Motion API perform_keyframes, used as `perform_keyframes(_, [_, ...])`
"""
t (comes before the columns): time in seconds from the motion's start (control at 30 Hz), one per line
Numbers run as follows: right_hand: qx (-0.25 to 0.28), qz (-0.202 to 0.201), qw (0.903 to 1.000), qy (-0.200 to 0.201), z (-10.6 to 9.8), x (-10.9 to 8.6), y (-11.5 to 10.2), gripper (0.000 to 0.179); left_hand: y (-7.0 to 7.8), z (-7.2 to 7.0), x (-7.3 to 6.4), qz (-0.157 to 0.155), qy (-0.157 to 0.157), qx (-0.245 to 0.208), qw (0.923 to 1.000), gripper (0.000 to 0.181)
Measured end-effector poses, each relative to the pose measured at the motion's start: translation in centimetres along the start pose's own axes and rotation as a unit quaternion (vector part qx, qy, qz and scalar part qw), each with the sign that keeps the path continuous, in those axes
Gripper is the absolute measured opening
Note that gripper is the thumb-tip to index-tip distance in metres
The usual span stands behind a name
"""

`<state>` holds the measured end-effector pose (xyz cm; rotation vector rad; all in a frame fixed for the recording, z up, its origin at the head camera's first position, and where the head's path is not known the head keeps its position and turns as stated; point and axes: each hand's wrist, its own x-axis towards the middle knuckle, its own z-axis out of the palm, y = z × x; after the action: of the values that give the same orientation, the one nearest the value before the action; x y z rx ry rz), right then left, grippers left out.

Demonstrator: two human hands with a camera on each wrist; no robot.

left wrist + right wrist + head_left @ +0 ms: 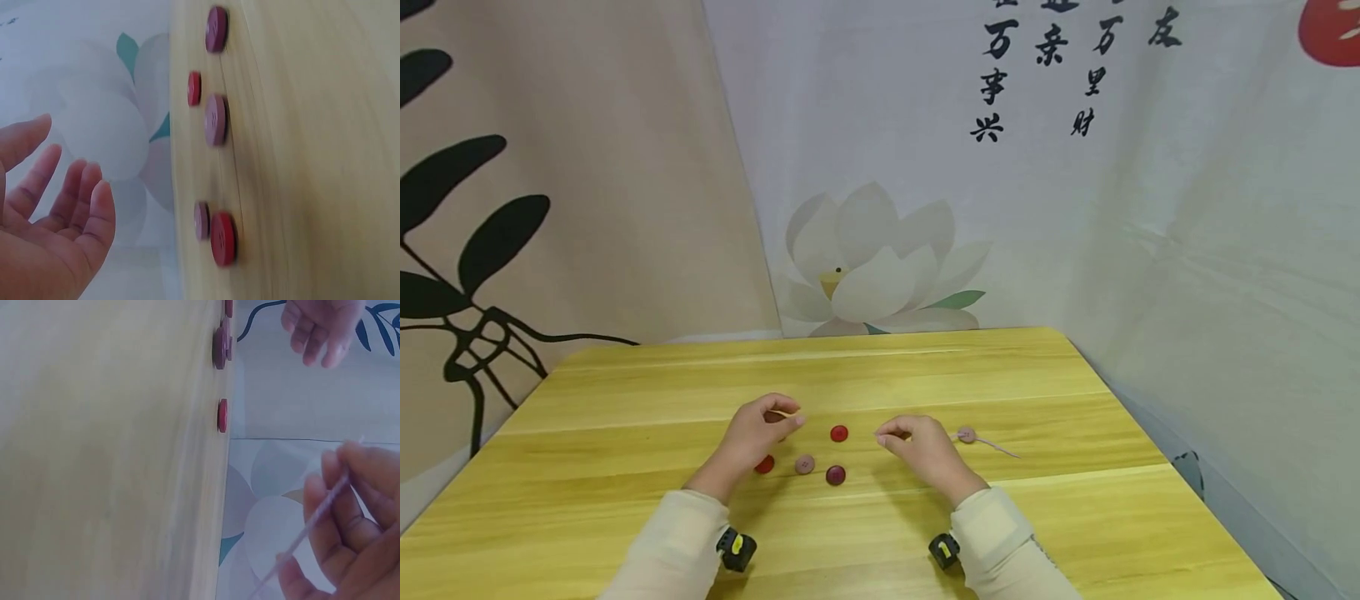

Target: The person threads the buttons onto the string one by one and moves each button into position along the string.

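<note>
My left hand (760,433) hovers over the table with loosely bent fingers, thumb and fingertips apart and nothing between them. Under and beside it lie a red button (223,239), a small mauve button (201,220) and a larger mauve button (805,464). My right hand (921,450) pinches a thin pale string (306,531) between thumb and forefinger, and the string trails back past the palm. Threaded on it to the right of that hand is a pinkish button (966,434). Between the hands lie another red button (838,433) and a dark maroon button (836,475).
The wooden table (1075,517) has its far edge against a hanging cloth (1037,250) with a printed lotus and characters. Each wrist wears a cuff with a small black camera, such as the left wrist camera (737,550).
</note>
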<state>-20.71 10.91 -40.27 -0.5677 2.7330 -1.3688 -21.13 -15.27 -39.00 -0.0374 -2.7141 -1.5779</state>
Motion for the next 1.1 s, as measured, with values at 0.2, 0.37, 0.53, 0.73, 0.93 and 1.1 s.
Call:
perform_keyframes(0.2, [0.002,0.012,0.9999,0.004,0.0,0.0,0.2,0.017,-0.6,-1.2,-0.3,0.005,-0.019,0.015,0.9997,0.028])
perform_keyframes(0.37, [0.005,0.015,0.9999,0.004,-0.1,0.0,0.3,0.017,-1.2,-1.9,-0.6,0.012,-0.037,0.040,0.9985,0.029])
perform_keyframes(0.53, [-0.001,0.025,0.9997,0.008,-0.3,0.0,0.5,0.017,-2.0,-2.5,-0.7,0.021,-0.061,0.038,0.9972,0.026])
perform_keyframes(0.73, [0.005,0.030,0.9994,0.014,-0.6,0.1,0.6,0.018,-2.6,-2.9,-0.8,0.027,-0.069,0.057,0.9956,0.026])
perform_keyframes(0.93, [0.006,0.030,0.9995,0.012,-0.5,0.0,0.6,0.017,-3.5,-3.3,-0.7,0.026,-0.075,0.088,0.9929,0.029])
perform_keyframes(1.1, [0.002,0.029,0.9995,0.010,-0.5,0.0,0.6,0.017,-3.9,-3.4,-0.7,0.021,-0.086,0.095,0.9915,0.031])
